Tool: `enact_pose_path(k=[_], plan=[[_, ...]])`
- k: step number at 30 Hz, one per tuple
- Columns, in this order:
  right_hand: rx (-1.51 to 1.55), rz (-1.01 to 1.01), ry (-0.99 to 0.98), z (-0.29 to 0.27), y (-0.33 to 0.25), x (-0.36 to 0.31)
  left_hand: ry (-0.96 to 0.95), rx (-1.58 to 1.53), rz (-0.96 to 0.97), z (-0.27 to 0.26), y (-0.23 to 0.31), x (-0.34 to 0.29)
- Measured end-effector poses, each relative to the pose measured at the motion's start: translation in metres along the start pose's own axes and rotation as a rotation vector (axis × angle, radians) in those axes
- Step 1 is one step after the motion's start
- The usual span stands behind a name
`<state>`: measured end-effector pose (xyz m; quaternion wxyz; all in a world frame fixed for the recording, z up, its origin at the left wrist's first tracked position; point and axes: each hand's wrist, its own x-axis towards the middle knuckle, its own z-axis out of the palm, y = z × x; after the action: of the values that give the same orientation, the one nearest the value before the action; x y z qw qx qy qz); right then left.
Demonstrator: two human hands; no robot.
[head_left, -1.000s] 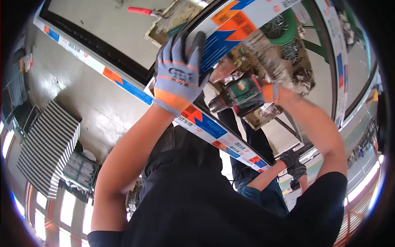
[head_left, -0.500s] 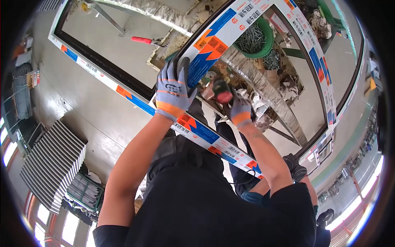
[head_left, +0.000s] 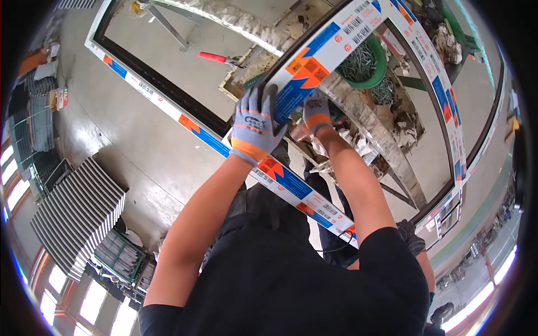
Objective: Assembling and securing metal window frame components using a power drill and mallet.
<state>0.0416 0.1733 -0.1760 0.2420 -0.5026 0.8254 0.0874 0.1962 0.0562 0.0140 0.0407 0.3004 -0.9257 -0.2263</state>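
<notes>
A large aluminium window frame (head_left: 196, 132), covered in white, blue and orange protective film, spans the view at a slant. My left hand (head_left: 255, 126), in a grey glove with an orange cuff, grips its middle bar (head_left: 300, 84) at the joint with the near rail, thumb on the right side. On the other side of that bar is my right hand (head_left: 318, 113), also gloved. Its fingers are mostly hidden by the bar, and whatever they hold is out of sight.
Under the frame stands a wrapped workbench beam (head_left: 381, 131) with a green bowl (head_left: 378, 67) of screws. Red-handled pliers (head_left: 216, 57) lie beyond my left hand. Another person's dark-gloved hand (head_left: 412, 238) is by the frame's right end. Striped profiles (head_left: 81, 215) are stacked at left.
My right hand has moved up and left behind the middle bar; the blurred black-and-red tool seen in it before is now hidden. The view has shifted, while my left hand keeps its grip.
</notes>
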Motion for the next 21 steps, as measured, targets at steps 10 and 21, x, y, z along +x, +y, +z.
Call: enact_pose_path(k=[10, 21], plan=[[0.345, 0.21, 0.164, -0.056, -0.015, -0.096, 0.04, -0.081, 0.032, -0.007, -0.012, -0.002], [0.523, 0.637, 0.629, -0.129, -0.082, -0.247, -0.077, -0.854, -0.514, 0.004, -0.131, 0.086]])
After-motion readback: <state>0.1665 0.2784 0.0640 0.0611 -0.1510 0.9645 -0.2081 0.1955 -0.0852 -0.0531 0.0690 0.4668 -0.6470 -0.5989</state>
